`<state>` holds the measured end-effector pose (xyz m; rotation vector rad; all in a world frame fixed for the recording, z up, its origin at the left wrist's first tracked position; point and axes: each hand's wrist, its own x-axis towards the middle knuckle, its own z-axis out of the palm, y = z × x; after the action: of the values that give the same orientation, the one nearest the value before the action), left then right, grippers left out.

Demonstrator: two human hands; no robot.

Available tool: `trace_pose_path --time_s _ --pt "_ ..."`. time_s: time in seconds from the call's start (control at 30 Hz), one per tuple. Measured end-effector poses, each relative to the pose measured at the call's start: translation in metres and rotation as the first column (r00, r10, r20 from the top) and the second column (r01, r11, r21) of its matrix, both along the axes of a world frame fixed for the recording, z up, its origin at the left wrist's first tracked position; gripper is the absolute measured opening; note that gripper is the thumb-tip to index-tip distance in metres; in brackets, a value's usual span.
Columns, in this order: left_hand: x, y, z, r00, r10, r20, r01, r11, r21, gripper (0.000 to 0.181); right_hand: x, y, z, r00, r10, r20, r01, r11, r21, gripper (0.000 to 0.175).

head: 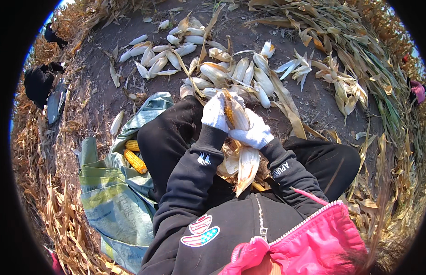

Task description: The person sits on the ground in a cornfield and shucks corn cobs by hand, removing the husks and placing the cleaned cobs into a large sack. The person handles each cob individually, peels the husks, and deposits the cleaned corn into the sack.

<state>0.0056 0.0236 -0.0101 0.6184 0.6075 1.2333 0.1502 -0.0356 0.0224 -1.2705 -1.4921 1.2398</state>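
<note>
Between my hands is an ear of corn with its pale dry husk partly peeled, so that a strip of yellow kernels shows. My left hand, in a white knit glove, grips its left side near the upper end. Lower down, my right hand, gloved the same way, wraps around the husk from the right. Loose husk leaves hang below, between my bent legs. Just beyond my hands lies a heap of ears in their husks. The gloves hide part of the held ear.
At my left lies a worn woven sack with printed writing; bare yellow cobs rest at its mouth. More husked ears lie ahead. Empty husks and cut stalks lie right. Two people are at far left.
</note>
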Motion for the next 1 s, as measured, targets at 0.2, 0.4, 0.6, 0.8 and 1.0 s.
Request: trace_pose_path --time_s 0.2,0.4,0.6,0.8,1.0 --pt "-0.018 0.016 -0.050 0.950 -0.077 0.302 0.150 0.962 -0.229 0.032 0.001 -0.008 0.007 0.953 0.211 -0.219 -0.240 0.964 -0.114 0.085" --pt "-0.026 -0.002 -0.021 0.176 0.437 -0.882 0.091 0.885 0.456 0.032 -0.002 -0.005 0.011 0.971 -0.019 0.237 0.038 0.997 -0.073 0.081" --pt "-0.024 0.006 -0.029 0.628 0.247 -0.738 -0.098 0.966 0.240 0.034 -0.011 -0.002 -0.035 0.975 -0.217 0.042 0.205 0.960 0.192 0.068" --pt "-0.018 0.010 -0.001 0.829 0.101 0.551 0.116 0.931 -0.345 0.037 0.029 0.018 -0.055 0.657 -0.362 -0.661 0.363 0.921 -0.143 0.044" --pt "-0.026 0.027 -0.026 0.945 0.226 0.235 -0.121 0.912 -0.392 0.030 0.078 0.042 -0.037 0.273 -0.481 -0.833 0.448 0.830 -0.332 0.039"
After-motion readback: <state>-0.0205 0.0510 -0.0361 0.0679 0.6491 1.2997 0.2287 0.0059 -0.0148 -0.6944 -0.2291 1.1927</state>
